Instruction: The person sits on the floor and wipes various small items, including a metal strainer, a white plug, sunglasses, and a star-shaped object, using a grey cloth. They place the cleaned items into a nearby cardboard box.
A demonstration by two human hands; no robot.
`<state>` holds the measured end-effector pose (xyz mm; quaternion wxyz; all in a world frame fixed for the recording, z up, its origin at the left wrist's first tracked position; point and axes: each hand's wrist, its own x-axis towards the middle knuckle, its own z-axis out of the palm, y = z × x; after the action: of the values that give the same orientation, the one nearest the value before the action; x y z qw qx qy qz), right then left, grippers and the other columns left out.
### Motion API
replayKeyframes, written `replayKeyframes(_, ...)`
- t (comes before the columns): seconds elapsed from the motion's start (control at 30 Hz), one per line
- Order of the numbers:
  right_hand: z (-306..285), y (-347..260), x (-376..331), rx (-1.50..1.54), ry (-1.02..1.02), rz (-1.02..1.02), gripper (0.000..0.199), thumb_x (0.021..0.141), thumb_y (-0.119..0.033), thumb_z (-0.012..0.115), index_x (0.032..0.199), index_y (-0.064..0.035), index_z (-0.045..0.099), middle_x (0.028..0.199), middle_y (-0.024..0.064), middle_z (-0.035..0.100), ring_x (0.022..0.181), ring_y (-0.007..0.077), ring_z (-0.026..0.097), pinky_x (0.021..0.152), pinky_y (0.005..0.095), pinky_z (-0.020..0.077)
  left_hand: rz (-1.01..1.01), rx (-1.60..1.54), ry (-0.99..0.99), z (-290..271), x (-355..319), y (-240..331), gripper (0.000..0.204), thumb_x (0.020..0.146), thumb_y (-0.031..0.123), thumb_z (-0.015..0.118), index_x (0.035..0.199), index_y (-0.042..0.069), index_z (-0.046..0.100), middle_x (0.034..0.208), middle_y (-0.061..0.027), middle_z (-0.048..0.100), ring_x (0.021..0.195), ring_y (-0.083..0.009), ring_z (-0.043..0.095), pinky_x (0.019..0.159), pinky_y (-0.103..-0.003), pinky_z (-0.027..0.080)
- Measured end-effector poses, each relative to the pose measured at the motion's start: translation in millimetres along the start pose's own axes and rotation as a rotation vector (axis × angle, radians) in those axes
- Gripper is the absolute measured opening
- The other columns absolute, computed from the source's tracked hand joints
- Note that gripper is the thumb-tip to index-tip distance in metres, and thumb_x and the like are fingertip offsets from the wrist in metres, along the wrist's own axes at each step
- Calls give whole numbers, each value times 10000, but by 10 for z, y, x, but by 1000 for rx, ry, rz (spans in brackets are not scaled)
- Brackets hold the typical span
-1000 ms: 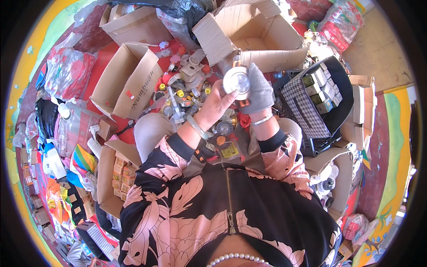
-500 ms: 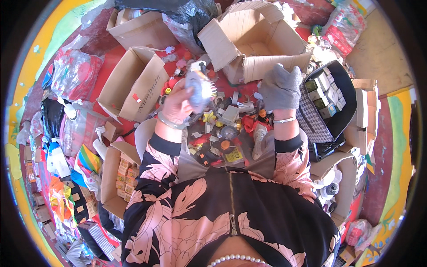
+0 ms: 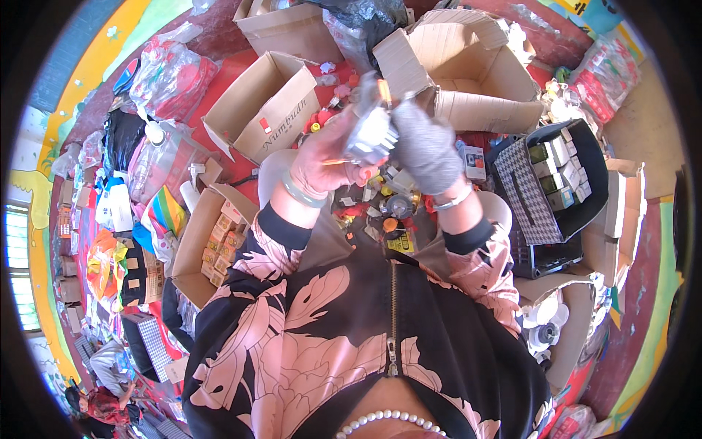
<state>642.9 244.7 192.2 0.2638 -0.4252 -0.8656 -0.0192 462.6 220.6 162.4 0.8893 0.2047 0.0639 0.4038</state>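
Observation:
My bare left hand is closed around a grey and white object with a ridged, pronged side. Motion smears it, and its exact kind cannot be made out. A thin orange strip shows by the fingers below it. My right hand, in a grey glove, is right against the object's right side. Its fingertips are blurred, so whether they grip it is unclear. Below both hands lies a heap of small mixed parts, with an orange round piece and a yellow packet among them.
Open cardboard boxes stand ahead: a narrow one at left, a large one at right. A houndstooth bin holds small boxes. Another carton at left holds small orange packs. Plastic bags lie around. Another person is far lower left.
My left hand has carried the grey object to the right, and it has turned. My gloved right hand has moved left to meet it. The whole view has shifted a little.

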Motion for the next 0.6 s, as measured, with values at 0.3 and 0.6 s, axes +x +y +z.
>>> replayKeyframes(0.3, -114, -103, -329, -68, -4, -66, 450, 736, -187, 533, 1161, -46, 479, 902, 107, 607, 787, 234, 617, 660, 441, 462, 69, -247, 18, 55, -136, -411, 447, 817, 228, 507, 1096, -114, 441, 930, -219, 482, 693, -209, 533, 577, -285, 464)
replayKeyframes(0.6, -190, -29, -634, 49, -46, -312, 523, 681, -164, 572, 1148, 43, 457, 958, 191, 573, 855, 285, 594, 715, 358, 476, 125, -215, -57, 450, -225, -562, 530, 832, 276, 500, 1129, -146, 380, 849, -166, 492, 633, -153, 506, 542, -235, 441)
